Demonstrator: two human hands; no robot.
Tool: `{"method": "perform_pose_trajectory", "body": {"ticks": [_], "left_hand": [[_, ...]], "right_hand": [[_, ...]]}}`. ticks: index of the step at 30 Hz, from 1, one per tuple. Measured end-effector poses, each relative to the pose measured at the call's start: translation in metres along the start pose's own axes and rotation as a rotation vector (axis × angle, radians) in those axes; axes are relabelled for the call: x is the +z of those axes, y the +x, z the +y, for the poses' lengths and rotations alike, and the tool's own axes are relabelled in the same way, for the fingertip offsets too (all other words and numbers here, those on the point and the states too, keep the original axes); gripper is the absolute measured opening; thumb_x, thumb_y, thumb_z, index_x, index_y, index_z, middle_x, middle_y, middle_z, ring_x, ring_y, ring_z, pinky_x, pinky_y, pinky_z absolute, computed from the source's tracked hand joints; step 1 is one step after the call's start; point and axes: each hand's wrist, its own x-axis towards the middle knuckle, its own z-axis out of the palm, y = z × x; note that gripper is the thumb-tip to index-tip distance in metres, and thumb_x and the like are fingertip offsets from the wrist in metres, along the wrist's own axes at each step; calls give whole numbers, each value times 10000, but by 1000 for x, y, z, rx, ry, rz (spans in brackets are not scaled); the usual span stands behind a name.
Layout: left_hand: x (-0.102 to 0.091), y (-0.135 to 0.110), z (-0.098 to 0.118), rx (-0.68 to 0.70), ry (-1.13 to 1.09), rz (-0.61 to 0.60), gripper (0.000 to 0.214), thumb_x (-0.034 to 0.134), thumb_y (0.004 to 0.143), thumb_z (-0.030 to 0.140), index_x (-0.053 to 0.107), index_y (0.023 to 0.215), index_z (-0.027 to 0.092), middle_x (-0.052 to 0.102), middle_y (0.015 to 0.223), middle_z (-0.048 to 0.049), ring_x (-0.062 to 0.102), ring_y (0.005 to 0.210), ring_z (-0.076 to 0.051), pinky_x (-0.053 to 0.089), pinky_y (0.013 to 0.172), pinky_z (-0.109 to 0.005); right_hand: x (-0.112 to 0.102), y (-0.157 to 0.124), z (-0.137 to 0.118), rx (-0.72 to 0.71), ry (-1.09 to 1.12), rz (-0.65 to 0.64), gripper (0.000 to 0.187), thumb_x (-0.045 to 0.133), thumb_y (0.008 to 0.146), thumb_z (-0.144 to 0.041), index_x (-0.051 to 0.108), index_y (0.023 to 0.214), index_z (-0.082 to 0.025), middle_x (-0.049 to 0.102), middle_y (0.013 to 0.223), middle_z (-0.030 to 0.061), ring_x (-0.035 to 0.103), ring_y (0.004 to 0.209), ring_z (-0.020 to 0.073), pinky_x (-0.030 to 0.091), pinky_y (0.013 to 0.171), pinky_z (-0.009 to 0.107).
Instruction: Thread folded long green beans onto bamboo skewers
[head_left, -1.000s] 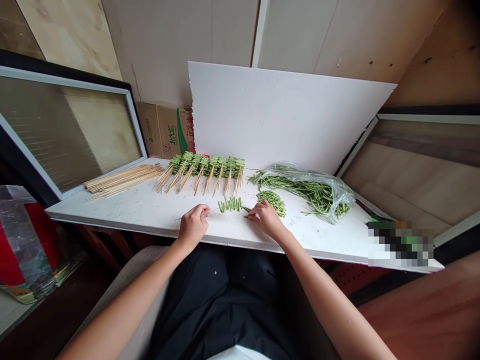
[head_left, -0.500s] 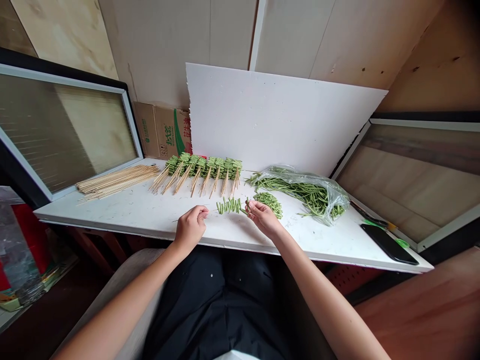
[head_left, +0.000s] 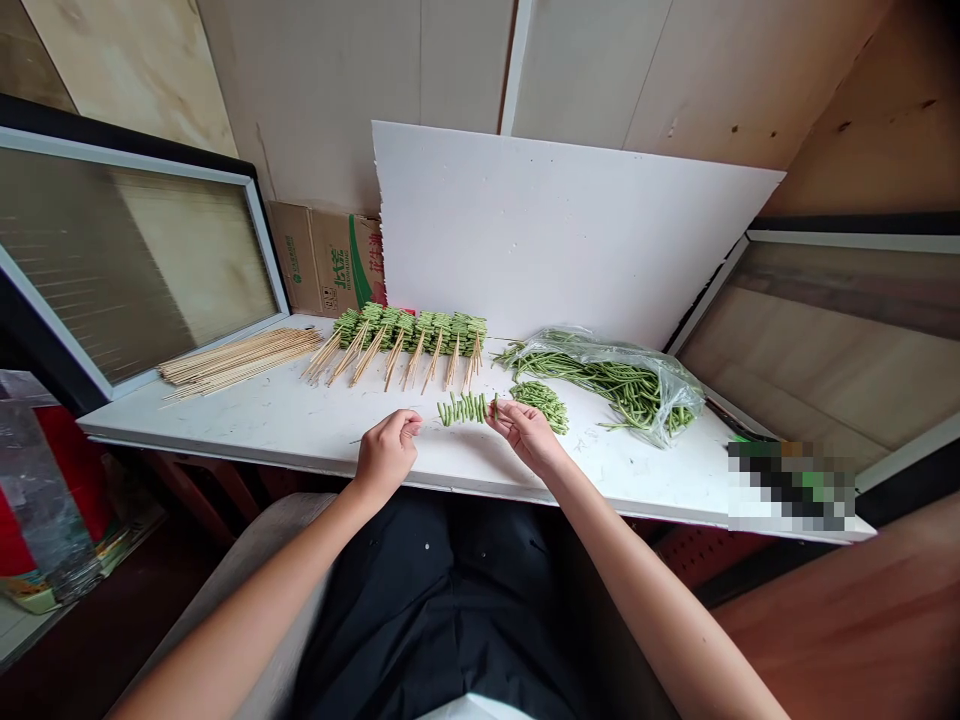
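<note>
My left hand (head_left: 388,445) is closed around the bare end of a thin wooden skewer, which is hard to make out against the table. Short cut pieces of green bean (head_left: 463,409) are threaded crosswise along it in a row. At its other end my right hand (head_left: 523,432) pinches one more bean piece (head_left: 495,407) between thumb and fingers, close to the skewer's tip; the fingers partly hide the tip. Just behind the right hand lies a pile of cut bean pieces (head_left: 546,402).
Finished bean skewers (head_left: 420,335) are stacked at the back, handles forward. Bare skewers (head_left: 240,360) lie to their left. Long green beans (head_left: 600,380) spill from a clear plastic bag (head_left: 664,385) on the right. A cardboard box (head_left: 322,260) and white board (head_left: 570,235) stand behind the white table (head_left: 300,420).
The bean pieces on the skewer sit slightly closer together, with the right hand's piece still at the tip end. The whole view has shifted slightly. Both hands keep their grip.
</note>
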Motion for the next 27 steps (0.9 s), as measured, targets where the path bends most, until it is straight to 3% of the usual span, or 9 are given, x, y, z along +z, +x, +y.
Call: {"method": "perform_pose_trajectory", "body": {"ticks": [8, 16, 27], "left_hand": [[0, 1, -2, 0, 16, -3, 217, 531, 902, 59, 677, 929, 217, 782, 810, -21, 758, 753, -199, 562, 688, -275], [0, -1, -5, 67, 66, 15, 275, 496, 865, 18, 677, 916, 218, 788, 813, -27, 769, 767, -201, 586, 690, -278], [3, -6, -12, 123, 44, 1, 337, 454, 826, -32, 678, 901, 208, 776, 800, -33, 768, 778, -199, 604, 723, -289]], "right_hand": [[-1, 2, 2, -38, -81, 57, 392, 961, 638, -505, 815, 795, -177, 778, 863, 67, 727, 872, 205, 576, 1017, 418], [-2, 0, 4, -100, -269, 48, 356, 899, 727, -528, 835, 809, -187, 764, 801, 51, 717, 818, 195, 598, 963, 408], [-2, -1, 16, -112, -393, 64, 384, 875, 738, -556, 819, 787, -180, 767, 784, 55, 719, 773, 210, 605, 888, 397]]}}
